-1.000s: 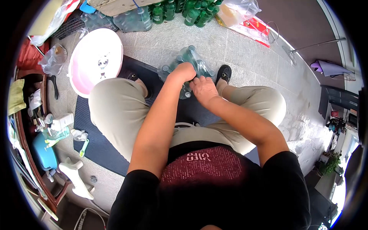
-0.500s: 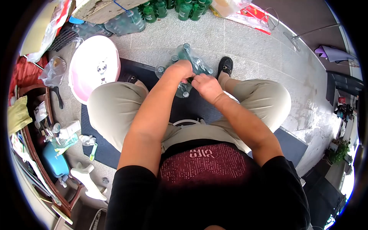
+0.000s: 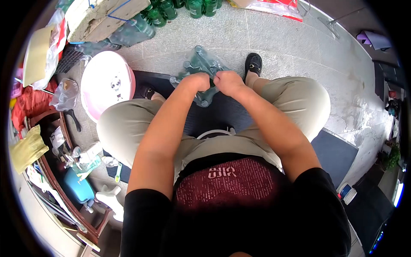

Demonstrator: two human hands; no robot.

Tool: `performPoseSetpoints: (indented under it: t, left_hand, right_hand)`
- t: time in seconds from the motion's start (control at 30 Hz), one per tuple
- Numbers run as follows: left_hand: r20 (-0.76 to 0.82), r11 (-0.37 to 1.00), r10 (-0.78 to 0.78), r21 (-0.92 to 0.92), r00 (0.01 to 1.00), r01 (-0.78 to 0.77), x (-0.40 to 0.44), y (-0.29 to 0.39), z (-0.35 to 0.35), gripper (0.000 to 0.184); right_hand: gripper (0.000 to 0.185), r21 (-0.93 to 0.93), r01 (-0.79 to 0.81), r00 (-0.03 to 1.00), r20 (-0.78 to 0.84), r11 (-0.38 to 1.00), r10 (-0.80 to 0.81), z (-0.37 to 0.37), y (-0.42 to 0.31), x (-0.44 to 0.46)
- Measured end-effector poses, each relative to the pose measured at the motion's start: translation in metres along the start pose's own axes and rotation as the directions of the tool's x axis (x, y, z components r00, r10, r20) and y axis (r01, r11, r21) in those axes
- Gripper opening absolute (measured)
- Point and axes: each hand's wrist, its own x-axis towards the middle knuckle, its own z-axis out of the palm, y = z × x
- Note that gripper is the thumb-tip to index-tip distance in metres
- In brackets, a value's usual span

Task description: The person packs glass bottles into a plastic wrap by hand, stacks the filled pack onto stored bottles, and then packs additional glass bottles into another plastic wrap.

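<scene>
A bundle of clear greenish plastic bottles (image 3: 201, 62) lies on the floor between my feet, bottle ends pointing outward. My left hand (image 3: 199, 81) is closed at the near side of the bundle, its fingers curled. Just right of it, my right hand (image 3: 229, 82) is closed in a fist-like grip, and the two hands almost meet. Something dark green shows between them. Whatever each hand pinches is too small or too hidden to name. The bundle's near end rests by a dark mat (image 3: 214, 113).
A pink basin (image 3: 107, 83) stands at the left beside my knee. Green bottles (image 3: 196, 7) and wrapped clear bottles (image 3: 132, 32) line the far side. My black shoe (image 3: 253, 64) is right of the bundle. A brown wooden rack (image 3: 58, 171) with a blue tub (image 3: 78, 185) stands at the left.
My right hand's fingers have curled in from a more spread pose into a fist. The camera view has shifted and turned, so the surroundings sit differently in the frame.
</scene>
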Motion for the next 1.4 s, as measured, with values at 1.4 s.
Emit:
performPoseSetpoints:
  t: [1.4]
  left_hand:
    - [-0.033,0.472,-0.003,-0.881,0.999,-0.028,0.09,-0.012,0.042,0.041]
  right_hand:
    - [0.043,0.368,-0.077,0.993,-0.051,0.927,0.102,-0.005,0.024,0.047]
